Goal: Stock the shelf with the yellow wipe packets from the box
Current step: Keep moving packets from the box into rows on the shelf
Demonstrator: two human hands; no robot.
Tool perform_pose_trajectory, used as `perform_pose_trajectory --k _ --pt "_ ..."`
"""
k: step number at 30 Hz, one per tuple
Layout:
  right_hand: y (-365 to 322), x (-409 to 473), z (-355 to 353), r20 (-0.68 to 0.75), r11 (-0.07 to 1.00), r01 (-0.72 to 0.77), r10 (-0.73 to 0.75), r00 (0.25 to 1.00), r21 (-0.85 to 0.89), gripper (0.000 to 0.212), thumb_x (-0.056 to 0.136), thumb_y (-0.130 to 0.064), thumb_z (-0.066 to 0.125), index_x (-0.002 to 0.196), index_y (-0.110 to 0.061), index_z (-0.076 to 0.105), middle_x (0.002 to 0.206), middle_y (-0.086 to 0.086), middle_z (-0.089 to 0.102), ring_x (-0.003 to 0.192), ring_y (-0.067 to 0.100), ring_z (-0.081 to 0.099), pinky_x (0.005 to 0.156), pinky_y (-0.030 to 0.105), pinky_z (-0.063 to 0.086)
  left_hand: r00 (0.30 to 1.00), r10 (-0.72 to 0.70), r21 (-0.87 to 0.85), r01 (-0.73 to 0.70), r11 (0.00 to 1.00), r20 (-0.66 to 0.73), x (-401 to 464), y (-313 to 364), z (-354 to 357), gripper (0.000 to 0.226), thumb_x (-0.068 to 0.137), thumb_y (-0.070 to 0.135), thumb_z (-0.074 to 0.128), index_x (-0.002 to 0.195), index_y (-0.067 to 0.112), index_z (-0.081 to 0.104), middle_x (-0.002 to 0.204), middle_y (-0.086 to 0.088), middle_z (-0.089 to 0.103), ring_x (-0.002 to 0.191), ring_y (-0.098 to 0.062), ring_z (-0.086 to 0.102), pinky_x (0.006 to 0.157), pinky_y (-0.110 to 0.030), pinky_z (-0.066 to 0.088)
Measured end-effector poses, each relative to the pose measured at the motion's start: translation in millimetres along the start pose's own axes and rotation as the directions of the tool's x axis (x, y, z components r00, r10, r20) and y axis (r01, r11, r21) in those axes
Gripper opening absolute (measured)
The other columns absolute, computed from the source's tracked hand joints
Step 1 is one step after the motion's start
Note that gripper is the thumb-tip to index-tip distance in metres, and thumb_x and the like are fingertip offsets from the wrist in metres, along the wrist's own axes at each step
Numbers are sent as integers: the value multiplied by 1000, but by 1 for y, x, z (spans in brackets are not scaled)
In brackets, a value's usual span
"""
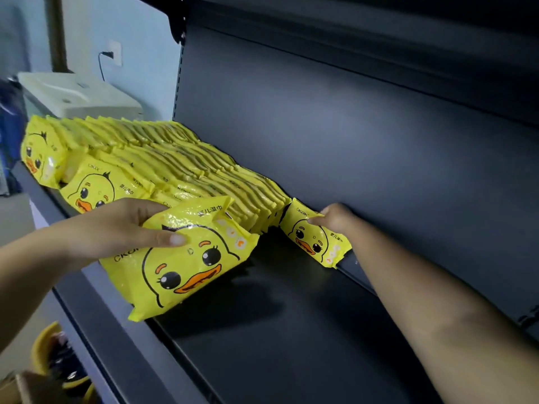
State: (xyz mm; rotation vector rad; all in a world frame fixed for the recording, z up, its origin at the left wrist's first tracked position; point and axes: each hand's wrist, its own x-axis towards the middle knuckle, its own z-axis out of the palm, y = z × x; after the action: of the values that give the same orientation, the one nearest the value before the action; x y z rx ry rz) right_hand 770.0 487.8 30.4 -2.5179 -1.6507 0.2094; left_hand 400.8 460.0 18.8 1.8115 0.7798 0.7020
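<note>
Gripping front packet [186,258] with left hand [122,225] at shelf [291,330] edge; pinching rear packet [316,239] with right hand [335,218] at row [204,176] end, near back panel [379,141].

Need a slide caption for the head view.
Left hand and right hand each place a yellow packet on the dark shelf.

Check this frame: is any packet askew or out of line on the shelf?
Nothing damaged or spilled. The rows of packets stand neat. Only the two in hand sit off-line: the left hand grips a tilted packet; the right hand holds the back-row end packet.
</note>
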Motion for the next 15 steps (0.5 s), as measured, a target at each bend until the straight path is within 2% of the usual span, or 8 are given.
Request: perform_pose_trajectory --k 2,4,6,8,10,11,13,15 --pt "-4 4 2 -47 993 9 -14 999 -116 43 86 -43 59 102 -3 63 100 15 65 88 27 59 68 25 38 1000 -3 11 2 1000 26 2 4 2 63 28 75 74 81 42 72 91 16 72 88 0 66 75 -14 47" --pt "-9 0 3 -129 972 11 -42 991 -234 43 87 -44 57 113 -9 61 114 13 63 104 31 58 77 29 44 999 3 76 -7 997 53 6 5 3 76 22 78 72 87 39 71 94 13 72 90 -1 66 82 -21 45" --pt "-12 -5 3 -191 943 22 -90 977 -333 38 90 -41 55 115 -12 58 120 11 59 110 31 54 81 30 45 998 14 103 -21 995 68 9 8 4 74 24 78 71 86 37 71 91 12 73 84 -1 66 75 -17 45" --pt "-14 -14 1 -241 931 45 -140 960 -362 40 90 -39 54 121 -13 55 127 10 52 117 30 47 88 31 42 995 23 113 -34 993 98 13 13 8 50 39 69 76 78 37 72 78 14 72 70 3 64 64 -8 44" --pt "-21 -31 -7 -306 979 120 -167 937 -167 44 89 -37 56 125 -11 54 129 10 52 119 28 48 91 30 40 995 1 102 -10 995 96 17 18 11 17 60 52 77 68 38 71 67 15 68 59 4 60 56 -4 41" --pt "-29 -42 -12 -322 979 197 -174 931 41 43 89 -34 58 124 -9 56 126 9 56 116 25 51 91 29 40 995 7 116 -18 993 98 20 18 12 20 59 54 77 69 38 71 69 13 69 61 3 61 58 -7 43" --pt "-50 -75 -24 -244 824 328 -238 940 461 37 90 -30 57 120 -9 58 116 4 60 109 15 55 88 25 42 990 35 198 -62 978 138 26 18 15 55 39 74 72 80 37 71 83 7 73 77 -7 67 72 -20 51" --pt "-67 -107 -34 -34 740 331 -386 922 585 35 90 -32 53 122 -18 56 113 -5 58 104 9 55 88 24 44 981 29 243 -76 967 192 29 24 21 65 35 79 69 83 36 71 85 5 73 81 -14 68 75 -30 53"
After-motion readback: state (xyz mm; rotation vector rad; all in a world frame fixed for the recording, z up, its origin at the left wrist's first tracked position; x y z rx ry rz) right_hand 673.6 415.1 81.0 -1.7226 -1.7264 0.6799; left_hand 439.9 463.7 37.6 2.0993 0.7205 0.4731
